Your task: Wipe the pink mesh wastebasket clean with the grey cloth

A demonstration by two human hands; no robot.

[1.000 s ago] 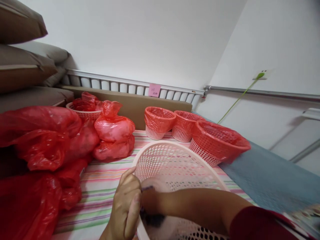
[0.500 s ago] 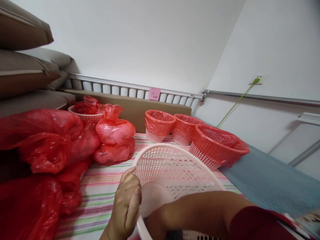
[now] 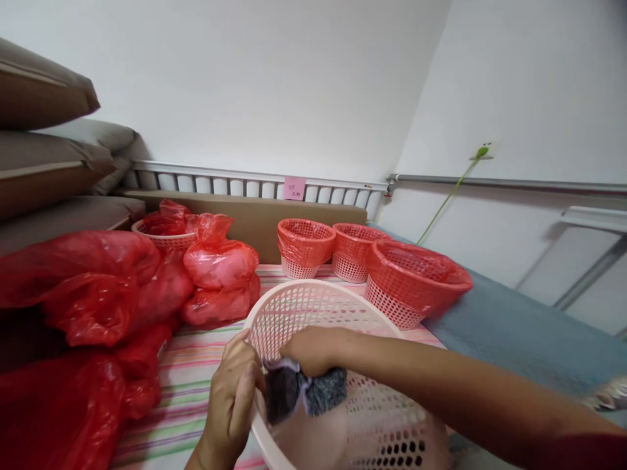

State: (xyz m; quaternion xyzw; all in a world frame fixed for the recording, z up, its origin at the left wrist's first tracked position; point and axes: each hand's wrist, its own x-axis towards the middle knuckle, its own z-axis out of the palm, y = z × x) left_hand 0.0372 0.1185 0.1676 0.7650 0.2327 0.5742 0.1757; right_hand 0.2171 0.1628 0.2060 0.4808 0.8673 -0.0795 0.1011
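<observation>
A large pale pink mesh basket [image 3: 386, 418] tilts toward me on a striped sheet, its inside bare of any bag. My left hand [image 3: 235, 391] grips its left rim, fingers curled over the edge. Inside the basket my right hand [image 3: 313, 350] is closed on a dark grey cloth [image 3: 326, 391] with a lilac edge, which lies against the left part of the inner wall. The fingertips of the right hand are partly hidden by the cloth.
Three baskets lined with red bags [image 3: 306, 240] stand behind. Full red plastic bags [image 3: 220, 264] pile up at left, beside a smaller basket [image 3: 169, 240] and stacked cushions [image 3: 53, 163]. A blue surface [image 3: 519, 333] lies right; a green cord [image 3: 443, 202] hangs from the wall socket.
My right hand has risen from the basket's lower part to its left inner wall, bringing the grey cloth into clear view. The left hand stays on the rim; the view has shifted slightly.
</observation>
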